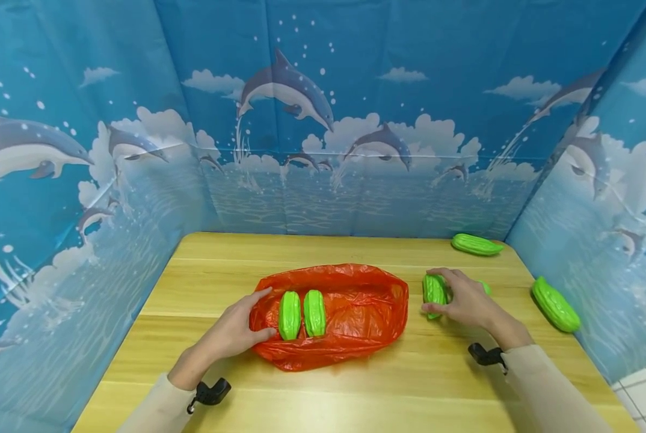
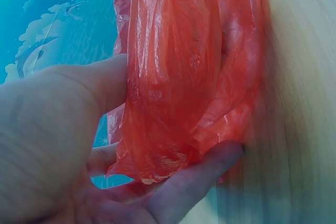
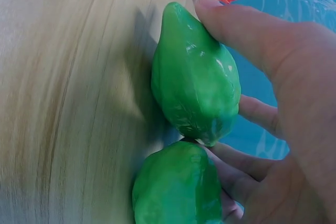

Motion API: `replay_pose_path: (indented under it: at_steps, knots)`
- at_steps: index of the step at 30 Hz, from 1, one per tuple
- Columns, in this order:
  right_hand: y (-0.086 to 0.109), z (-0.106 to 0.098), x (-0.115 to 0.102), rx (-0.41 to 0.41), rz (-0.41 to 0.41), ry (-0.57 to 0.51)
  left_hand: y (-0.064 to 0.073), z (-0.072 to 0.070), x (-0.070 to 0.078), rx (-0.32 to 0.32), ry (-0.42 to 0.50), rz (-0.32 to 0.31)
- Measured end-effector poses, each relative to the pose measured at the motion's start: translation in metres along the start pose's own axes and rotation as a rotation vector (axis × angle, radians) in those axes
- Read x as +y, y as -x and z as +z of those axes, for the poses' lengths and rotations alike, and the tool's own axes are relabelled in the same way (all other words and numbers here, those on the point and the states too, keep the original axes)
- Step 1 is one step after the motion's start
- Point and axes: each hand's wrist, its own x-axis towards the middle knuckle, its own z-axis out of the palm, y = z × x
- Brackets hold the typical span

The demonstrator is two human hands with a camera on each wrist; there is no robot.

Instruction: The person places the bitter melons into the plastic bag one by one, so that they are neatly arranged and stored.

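Observation:
A red plastic bag (image 1: 366, 355) lies spread on the wooden table, its mouth facing up. Two green bitter melons (image 1: 290, 316) rest side by side in its left half. At the bag's left end, my left hand (image 1: 236, 328) holds the rim, thumb and fingers on opposite sides. To the right of the bag, my right hand (image 1: 469, 300) grips a bitter melon (image 3: 197, 72) between thumb and fingers. Another bitter melon (image 3: 176, 187) lies close against it, mostly hidden by the hand in the head view.
One bitter melon (image 1: 477, 244) lies at the table's back right corner, another (image 1: 556, 305) by the right edge. Blue dolphin-print curtains (image 1: 323, 204) stand around the table's back and sides. Bare wood (image 1: 323, 406) shows in front of the bag.

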Motion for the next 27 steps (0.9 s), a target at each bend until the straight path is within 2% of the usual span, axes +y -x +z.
replay_pose_path:
  at_steps: [10, 27]
  knots:
    - [-0.0053, 0.0025, 0.0039, -0.019, 0.011, -0.057, 0.0004, 0.0009, 0.0015, 0.003, -0.002, -0.011]
    - [-0.0094, 0.0014, 0.0040, 0.016, -0.051, -0.129, 0.0005, 0.0015, 0.0036, 0.006, 0.000, -0.014]
